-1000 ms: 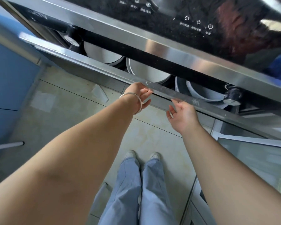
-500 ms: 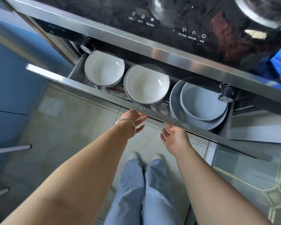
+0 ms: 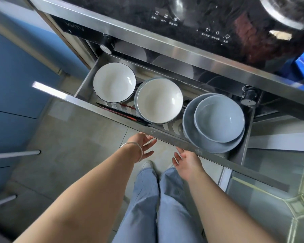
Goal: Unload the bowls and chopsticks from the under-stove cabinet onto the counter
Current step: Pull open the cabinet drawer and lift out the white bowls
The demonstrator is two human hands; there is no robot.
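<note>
While palms face up, left hand (image 3: 144, 146) and right hand (image 3: 186, 160) open, seemingly touching drawer front (image 3: 165, 134).

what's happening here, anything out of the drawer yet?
Nothing out yet. A person stands at the open under-stove drawer, left hand and right hand at its front edge, both open and empty. Inside sit a white bowl, a second white bowl on a stack, a blue bowl in a blue plate, and chopsticks along the front.
</note>
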